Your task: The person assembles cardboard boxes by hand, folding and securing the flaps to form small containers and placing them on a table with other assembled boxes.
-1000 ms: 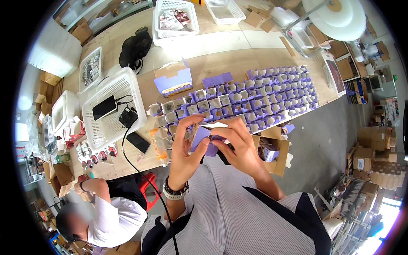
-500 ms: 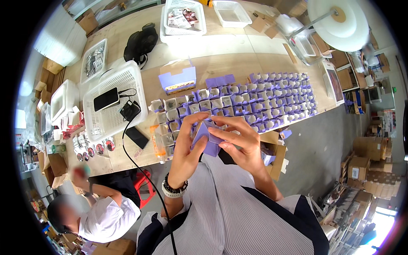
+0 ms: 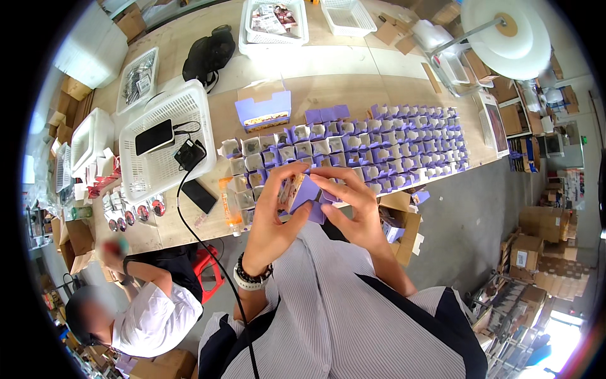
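Note:
Between my two hands is a small purple carton (image 3: 305, 193), held just off the near edge of the table. My left hand (image 3: 276, 218) wraps its left side, thumb pressed on the near face; a printed side panel shows by the fingers. My right hand (image 3: 355, 205) grips the right side and flap with thumb and fingers. Just beyond my hands stand rows of purple boxes (image 3: 385, 148) with open tops and pale insides. A larger purple display box (image 3: 264, 114) with its lid raised stands behind them.
To the left, a white basket (image 3: 129, 174) holds a phone and a cabled black device. An orange-labelled bottle (image 3: 230, 205) lies by another phone (image 3: 198, 196). A seated person (image 3: 148, 309) works at the lower left. An open cardboard box (image 3: 409, 237) stands below the table's edge at right.
The carton has turned in my hands, so its printed side now shows, and a flap stands out toward me. My view has shifted slightly.

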`<state>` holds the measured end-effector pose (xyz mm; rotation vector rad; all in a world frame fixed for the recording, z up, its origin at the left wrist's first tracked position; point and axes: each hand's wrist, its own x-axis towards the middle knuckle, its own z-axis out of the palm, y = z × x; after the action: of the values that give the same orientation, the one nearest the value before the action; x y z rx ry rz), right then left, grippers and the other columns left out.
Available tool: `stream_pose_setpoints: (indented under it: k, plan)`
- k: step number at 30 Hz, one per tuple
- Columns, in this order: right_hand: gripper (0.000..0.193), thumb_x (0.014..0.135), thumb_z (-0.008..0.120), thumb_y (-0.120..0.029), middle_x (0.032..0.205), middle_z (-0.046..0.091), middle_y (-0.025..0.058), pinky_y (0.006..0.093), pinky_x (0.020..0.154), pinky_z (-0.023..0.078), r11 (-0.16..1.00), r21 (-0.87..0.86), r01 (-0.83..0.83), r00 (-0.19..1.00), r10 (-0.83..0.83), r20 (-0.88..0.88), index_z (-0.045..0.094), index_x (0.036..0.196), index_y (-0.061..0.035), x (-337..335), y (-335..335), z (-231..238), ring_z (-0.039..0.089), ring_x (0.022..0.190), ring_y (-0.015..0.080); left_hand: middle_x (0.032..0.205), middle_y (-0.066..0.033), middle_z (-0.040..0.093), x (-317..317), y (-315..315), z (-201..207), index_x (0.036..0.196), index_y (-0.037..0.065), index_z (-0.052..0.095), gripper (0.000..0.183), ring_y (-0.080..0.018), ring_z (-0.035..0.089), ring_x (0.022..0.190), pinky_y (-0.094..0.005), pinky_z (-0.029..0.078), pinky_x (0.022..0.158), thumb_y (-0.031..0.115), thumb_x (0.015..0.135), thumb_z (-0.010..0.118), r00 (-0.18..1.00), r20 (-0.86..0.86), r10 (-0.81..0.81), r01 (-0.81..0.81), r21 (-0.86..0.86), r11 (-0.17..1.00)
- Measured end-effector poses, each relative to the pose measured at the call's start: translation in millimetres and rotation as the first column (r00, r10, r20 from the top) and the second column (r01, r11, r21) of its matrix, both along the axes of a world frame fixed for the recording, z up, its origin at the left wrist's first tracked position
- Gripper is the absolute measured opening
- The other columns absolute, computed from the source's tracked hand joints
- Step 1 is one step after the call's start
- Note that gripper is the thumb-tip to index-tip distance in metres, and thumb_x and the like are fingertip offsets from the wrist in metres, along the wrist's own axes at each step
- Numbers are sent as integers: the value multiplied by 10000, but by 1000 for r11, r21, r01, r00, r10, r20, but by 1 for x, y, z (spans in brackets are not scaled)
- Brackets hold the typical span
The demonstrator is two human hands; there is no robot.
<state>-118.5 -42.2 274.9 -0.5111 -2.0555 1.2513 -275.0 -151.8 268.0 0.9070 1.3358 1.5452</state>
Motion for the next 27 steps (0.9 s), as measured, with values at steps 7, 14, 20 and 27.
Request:
stream_pose_setpoints:
  k: [7, 14, 20, 27]
  plan:
    - [593, 784, 832, -74, 1390, 647, 125, 402, 913, 554, 978, 168, -125, 989, 109, 99, 708, 1363, -107, 8, 10, -7, 618, 1145, 285, 1428, -69, 539, -1, -1, -8, 1448, 76, 498, 590, -221, 548, 1338, -318, 541, 964, -37, 898, 679, 998, 46, -45, 42, 70, 997]
    - [537, 808, 798, 32, 1351, 667, 134, 388, 907, 578, 985, -145, -91, 996, 91, -5, 708, 1326, -74, 6, -1, -4, 634, 1183, 286, 1418, -105, 556, -1, -2, 2, 1437, 54, 500, 593, -252, 536, 1374, -368, 494, 1061, -46, 879, 672, 999, -37, -28, 29, 28, 999]
    - [492, 856, 729, 98, 1311, 689, 118, 308, 803, 623, 972, -236, -17, 999, 24, 26, 695, 1316, -73, 5, -5, 0, 696, 1107, 230, 1394, -159, 579, 1, -1, 2, 1430, 30, 498, 608, -297, 530, 1396, -393, 403, 1152, -61, 855, 676, 981, -194, -20, 21, 3, 1000]
    - [468, 862, 717, 124, 1302, 692, 114, 296, 826, 617, 951, -301, 67, 996, -45, 81, 741, 1284, -77, 8, -8, 2, 686, 1144, 219, 1438, -171, 569, 5, -2, -4, 1449, 29, 485, 615, -326, 553, 1377, -398, 422, 1143, -56, 870, 677, 971, -237, -26, 31, 17, 999]
